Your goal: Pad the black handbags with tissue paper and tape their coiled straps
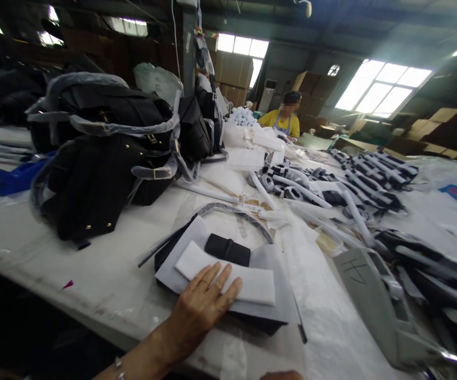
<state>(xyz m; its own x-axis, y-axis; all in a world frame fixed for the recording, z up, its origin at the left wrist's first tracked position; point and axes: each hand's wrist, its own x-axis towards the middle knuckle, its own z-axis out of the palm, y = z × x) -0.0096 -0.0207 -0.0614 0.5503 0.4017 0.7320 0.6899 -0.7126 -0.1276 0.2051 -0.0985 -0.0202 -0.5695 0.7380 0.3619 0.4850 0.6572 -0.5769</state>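
Observation:
My left hand (208, 301) lies with its fingers stretched out on a white foam strip (252, 282). Beneath the strip is a sheet of thin white paper (279, 311) spread over a black handbag (260, 323) lying on the table. A small black piece with a band across it (228, 249) rests on the paper just beyond the strip. The bag's plastic-wrapped handle (248, 215) arches away on the far side. Only a sliver of my right hand (282, 375) shows at the bottom edge, its fingers hidden.
Black bags with wrapped straps (94, 174) are piled at left on the white table (105, 274). A grey tape dispenser (371, 295) stands at right, near bundled straps (371, 174). A person in yellow (284, 119) is at the far side, behind white foam pieces (248, 158).

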